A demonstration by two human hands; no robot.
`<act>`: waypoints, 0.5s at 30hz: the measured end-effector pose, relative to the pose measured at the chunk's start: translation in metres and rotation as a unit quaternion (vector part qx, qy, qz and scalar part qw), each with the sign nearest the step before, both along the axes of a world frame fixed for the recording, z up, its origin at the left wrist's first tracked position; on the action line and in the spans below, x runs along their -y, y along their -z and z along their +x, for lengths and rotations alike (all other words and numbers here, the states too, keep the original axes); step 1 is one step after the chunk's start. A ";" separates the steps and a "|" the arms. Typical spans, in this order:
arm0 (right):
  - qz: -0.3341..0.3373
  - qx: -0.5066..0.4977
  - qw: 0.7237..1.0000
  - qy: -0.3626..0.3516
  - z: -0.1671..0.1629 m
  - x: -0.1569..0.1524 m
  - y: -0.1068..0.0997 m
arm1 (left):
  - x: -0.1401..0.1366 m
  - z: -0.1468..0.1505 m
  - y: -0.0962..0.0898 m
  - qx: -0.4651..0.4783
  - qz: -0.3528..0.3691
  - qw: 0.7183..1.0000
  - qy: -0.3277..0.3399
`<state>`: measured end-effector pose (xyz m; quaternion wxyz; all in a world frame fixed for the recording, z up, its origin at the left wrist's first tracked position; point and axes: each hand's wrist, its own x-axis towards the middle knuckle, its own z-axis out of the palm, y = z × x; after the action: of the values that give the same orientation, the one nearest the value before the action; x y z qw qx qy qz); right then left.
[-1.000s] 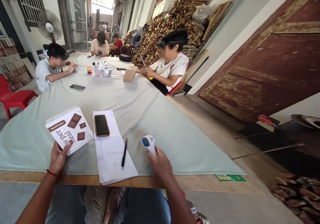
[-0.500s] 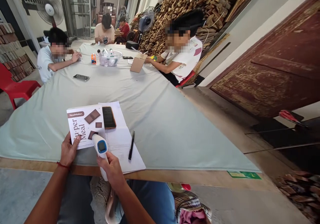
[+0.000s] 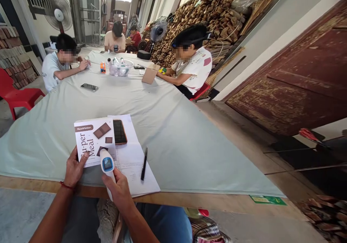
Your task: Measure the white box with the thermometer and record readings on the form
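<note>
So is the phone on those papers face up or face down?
Face up: the phone shows its dark screen, lying on the papers next to the white box.

The box (image 3: pixel 94 136) is in your left hand (image 3: pixel 76 170), overlapping the left side of the papers (image 3: pixel 132 186) as you look; whether it touches the table (image 3: pixel 195 156) is hard to tell. The thermometer (image 3: pixel 107 164), in your right hand (image 3: pixel 119 189), is before the box's lower right part. On the papers, a phone (image 3: pixel 120 132) lies just right of the box, with a pen (image 3: pixel 144 163) nearer you and farther right. Beyond, a second phone (image 3: pixel 89 87) lies leftward, a bowl (image 3: pixel 119 71) stands behind it, and a carton (image 3: pixel 149 76) is right of the bowl.
</note>
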<state>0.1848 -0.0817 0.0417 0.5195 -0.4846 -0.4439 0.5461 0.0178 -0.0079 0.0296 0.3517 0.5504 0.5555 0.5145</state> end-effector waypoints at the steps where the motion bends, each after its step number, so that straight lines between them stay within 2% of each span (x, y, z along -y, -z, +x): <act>1: 0.005 0.000 1.000 0.000 0.000 0.000 0.000 | 0.000 0.000 -0.001 -0.004 0.000 1.000 -0.002; 11: 0.014 0.014 1.000 0.017 -0.002 0.002 0.001 | 0.000 0.000 -0.001 0.002 -0.005 1.000 -0.009; 15: 0.005 0.017 1.000 0.022 -0.004 0.003 -0.001 | 0.002 0.002 -0.007 0.022 -0.021 1.000 0.007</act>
<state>0.1813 -0.0844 0.0427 0.5265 -0.5008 -0.4440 0.5242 0.0202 -0.0096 0.0367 0.3790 0.5352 0.5543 0.5126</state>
